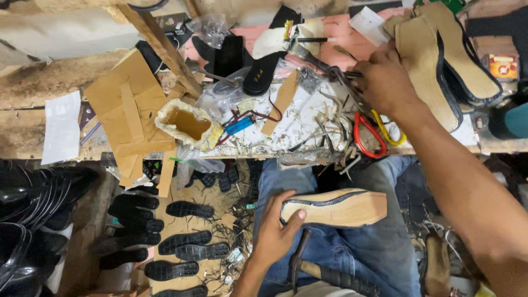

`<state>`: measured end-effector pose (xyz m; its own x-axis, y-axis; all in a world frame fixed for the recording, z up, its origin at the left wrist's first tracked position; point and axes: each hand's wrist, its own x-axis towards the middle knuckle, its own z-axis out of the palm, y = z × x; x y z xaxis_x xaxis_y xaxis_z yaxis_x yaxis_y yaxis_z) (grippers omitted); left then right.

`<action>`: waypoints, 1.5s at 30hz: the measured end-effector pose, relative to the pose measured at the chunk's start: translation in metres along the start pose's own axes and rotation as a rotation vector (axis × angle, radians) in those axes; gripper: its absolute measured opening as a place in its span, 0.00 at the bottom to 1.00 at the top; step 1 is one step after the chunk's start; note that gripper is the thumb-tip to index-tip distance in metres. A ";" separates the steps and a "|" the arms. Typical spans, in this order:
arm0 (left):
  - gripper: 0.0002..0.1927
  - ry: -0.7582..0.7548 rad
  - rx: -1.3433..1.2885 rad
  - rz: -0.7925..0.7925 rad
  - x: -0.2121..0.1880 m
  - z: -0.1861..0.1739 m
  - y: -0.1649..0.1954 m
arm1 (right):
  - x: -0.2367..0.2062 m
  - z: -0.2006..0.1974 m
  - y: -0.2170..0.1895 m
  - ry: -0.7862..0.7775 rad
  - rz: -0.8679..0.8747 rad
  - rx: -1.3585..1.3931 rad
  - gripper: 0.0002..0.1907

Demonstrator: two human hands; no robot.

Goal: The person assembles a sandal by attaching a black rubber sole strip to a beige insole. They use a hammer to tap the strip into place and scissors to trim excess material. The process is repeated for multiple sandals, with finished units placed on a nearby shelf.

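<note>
The tan shoe sole [335, 208] lies flat across your lap on the blue jeans [352, 253], long axis running left to right, rounded end under your left hand [275, 231], squared end pointing right. Your left fingers curl loosely over that rounded end, thumb on top, not clamped. Your right hand [385, 82] is closed around the metal tool [341, 77] up on the cluttered workbench [308, 126]. With so light a hold, the sole could slide off your knee while you reach.
</note>
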<state>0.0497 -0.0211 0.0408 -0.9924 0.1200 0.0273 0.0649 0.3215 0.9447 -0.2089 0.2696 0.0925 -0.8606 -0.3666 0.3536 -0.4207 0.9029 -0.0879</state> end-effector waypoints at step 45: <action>0.18 0.039 0.025 0.359 0.025 0.039 0.041 | -0.163 -0.106 -0.093 -0.995 0.145 0.680 0.20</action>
<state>0.0312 0.0319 0.0676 -0.9093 0.1933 0.3686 0.4117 0.2882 0.8645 0.0015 0.2691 0.1419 -0.6311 -0.5534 -0.5435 -0.1097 0.7573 -0.6438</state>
